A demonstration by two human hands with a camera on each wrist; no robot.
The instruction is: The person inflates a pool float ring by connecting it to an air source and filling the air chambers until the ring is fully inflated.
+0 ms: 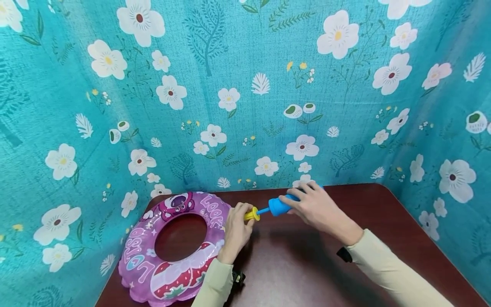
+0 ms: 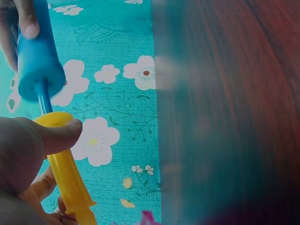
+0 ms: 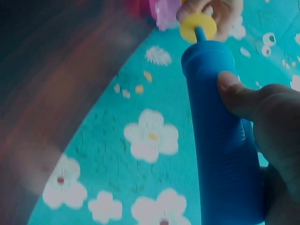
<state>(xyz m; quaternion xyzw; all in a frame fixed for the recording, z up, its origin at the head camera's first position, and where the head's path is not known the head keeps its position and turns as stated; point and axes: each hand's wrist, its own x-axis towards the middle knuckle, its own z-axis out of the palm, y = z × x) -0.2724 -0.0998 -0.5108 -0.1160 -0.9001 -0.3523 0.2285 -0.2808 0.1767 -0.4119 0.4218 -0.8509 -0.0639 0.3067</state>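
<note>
A hand air pump with a blue barrel and a yellow nozzle end is held between both hands above the table. My left hand grips the yellow part, its thumb lying across the round yellow flange. Around the blue barrel curl the fingers of my right hand, with the thumb along its side in the right wrist view. A short length of thin blue rod shows between barrel and flange. Left of my left hand lies an inflated purple swim ring with strawberry and bear prints.
The dark red-brown table has a rounded far right corner. A teal cloth with white flowers hangs behind it and along both sides. Dark wrist devices show under the sleeves.
</note>
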